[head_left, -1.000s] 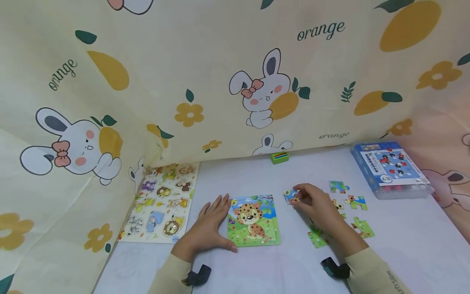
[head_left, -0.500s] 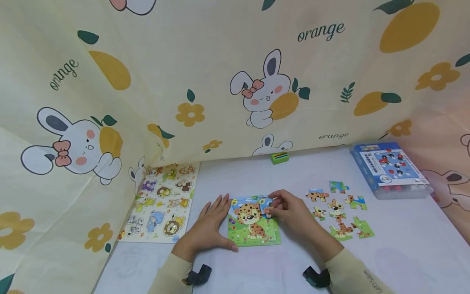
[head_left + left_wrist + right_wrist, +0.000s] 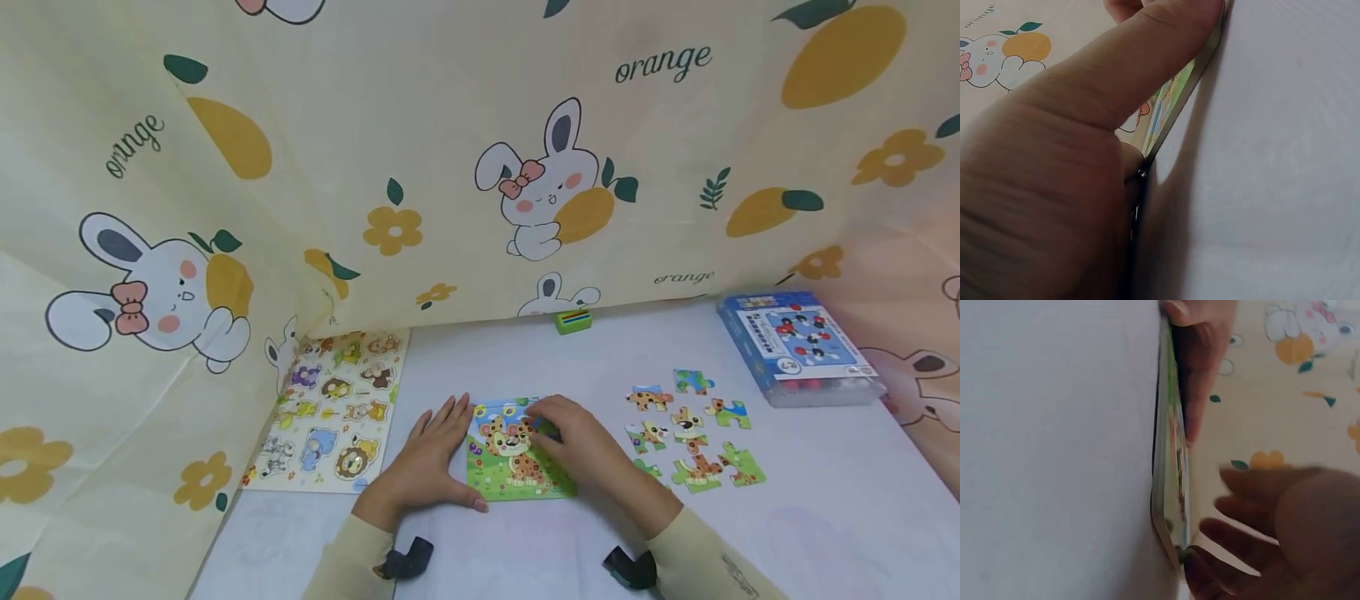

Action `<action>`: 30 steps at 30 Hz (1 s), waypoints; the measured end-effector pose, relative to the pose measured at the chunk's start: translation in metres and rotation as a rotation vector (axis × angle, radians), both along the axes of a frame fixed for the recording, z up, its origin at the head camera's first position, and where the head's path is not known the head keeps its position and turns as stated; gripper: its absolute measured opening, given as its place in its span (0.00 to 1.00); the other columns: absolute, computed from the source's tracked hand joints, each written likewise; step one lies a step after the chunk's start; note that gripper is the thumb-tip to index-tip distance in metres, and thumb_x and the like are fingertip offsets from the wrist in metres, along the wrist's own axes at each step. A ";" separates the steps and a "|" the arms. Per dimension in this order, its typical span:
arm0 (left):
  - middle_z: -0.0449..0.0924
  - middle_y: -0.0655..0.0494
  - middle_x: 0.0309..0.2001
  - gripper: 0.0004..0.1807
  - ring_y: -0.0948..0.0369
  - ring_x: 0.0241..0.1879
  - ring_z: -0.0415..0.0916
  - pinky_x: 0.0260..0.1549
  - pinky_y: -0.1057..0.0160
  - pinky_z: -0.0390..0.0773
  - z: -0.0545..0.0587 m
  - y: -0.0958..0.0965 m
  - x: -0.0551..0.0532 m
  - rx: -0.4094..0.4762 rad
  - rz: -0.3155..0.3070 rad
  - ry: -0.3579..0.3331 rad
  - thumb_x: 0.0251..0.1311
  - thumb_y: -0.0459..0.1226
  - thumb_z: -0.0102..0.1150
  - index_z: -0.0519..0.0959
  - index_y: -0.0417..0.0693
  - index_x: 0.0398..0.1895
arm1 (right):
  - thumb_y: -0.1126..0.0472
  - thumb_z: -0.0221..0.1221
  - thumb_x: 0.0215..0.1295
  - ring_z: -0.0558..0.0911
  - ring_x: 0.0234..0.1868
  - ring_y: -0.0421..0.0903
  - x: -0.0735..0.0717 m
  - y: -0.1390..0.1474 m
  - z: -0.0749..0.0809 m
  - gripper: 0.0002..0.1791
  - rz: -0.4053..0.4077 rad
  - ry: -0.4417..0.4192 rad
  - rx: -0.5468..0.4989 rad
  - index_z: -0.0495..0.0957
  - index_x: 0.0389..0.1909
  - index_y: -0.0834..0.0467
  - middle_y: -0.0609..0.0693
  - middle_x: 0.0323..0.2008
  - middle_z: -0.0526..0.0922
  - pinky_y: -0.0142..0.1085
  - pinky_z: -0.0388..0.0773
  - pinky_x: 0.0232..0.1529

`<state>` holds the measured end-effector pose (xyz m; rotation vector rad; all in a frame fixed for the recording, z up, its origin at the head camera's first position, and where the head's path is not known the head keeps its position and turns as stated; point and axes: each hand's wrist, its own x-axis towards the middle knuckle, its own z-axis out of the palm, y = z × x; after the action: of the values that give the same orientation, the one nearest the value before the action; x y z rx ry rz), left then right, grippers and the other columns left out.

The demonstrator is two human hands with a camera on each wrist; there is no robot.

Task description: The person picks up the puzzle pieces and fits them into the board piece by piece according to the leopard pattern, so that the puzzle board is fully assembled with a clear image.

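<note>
A square puzzle board (image 3: 483, 479) with a leopard picture lies on the white table in the middle of the head view. Along its left side rests my left hand (image 3: 423, 458), fingers spread, with the thumb at the board's near left corner; its thumb (image 3: 1147, 50) runs along the board's edge in the left wrist view. Over the upper right of the board, my right hand (image 3: 581, 437) has its fingertips at a small puzzle piece (image 3: 515, 411) showing a sun and an ear. In the right wrist view the right hand (image 3: 1285, 531) reaches to the board's corner with curved fingers.
Several loose puzzle pieces (image 3: 703, 468) are spread right of the board. An animal sticker-like sheet (image 3: 322, 425) lies at left. A blue boxed set (image 3: 798, 346) stands at the back right, and a small green block (image 3: 573, 322) sits by the patterned curtain (image 3: 420, 150).
My right hand has carried the puzzle piece from beside the loose pieces leftward onto the upper part of the board. The left hand has stayed in place.
</note>
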<state>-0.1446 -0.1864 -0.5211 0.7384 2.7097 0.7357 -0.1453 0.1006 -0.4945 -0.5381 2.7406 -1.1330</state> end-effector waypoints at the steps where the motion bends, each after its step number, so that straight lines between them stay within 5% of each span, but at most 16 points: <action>1: 0.35 0.56 0.89 0.84 0.55 0.86 0.30 0.81 0.44 0.31 0.000 0.000 0.000 -0.002 -0.001 0.002 0.35 0.78 0.78 0.48 0.46 0.90 | 0.61 0.70 0.75 0.78 0.68 0.57 0.001 0.000 0.001 0.22 0.049 0.019 0.054 0.83 0.67 0.61 0.56 0.66 0.82 0.56 0.74 0.70; 5: 0.35 0.57 0.89 0.84 0.56 0.86 0.29 0.81 0.44 0.31 0.001 0.000 0.000 -0.012 -0.005 -0.003 0.36 0.78 0.77 0.47 0.46 0.90 | 0.49 0.68 0.78 0.66 0.79 0.65 0.009 -0.003 0.005 0.34 0.209 0.054 0.233 0.76 0.76 0.62 0.59 0.78 0.72 0.67 0.67 0.72; 10: 0.34 0.57 0.89 0.83 0.56 0.86 0.29 0.81 0.44 0.30 0.001 0.001 0.000 -0.004 -0.011 -0.011 0.37 0.77 0.78 0.47 0.46 0.90 | 0.42 0.64 0.79 0.58 0.83 0.64 0.012 -0.011 0.004 0.38 0.259 0.068 0.358 0.72 0.80 0.58 0.55 0.83 0.65 0.66 0.67 0.67; 30: 0.34 0.58 0.89 0.81 0.56 0.86 0.28 0.81 0.43 0.30 0.003 0.001 0.001 -0.016 -0.015 -0.010 0.40 0.77 0.77 0.47 0.47 0.90 | 0.38 0.56 0.82 0.48 0.86 0.59 0.001 -0.031 0.000 0.40 0.347 0.027 0.322 0.65 0.85 0.54 0.50 0.86 0.56 0.68 0.54 0.74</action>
<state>-0.1439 -0.1852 -0.5184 0.7481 2.6949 0.7118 -0.1440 0.0694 -0.4945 -0.9345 2.6317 -0.5959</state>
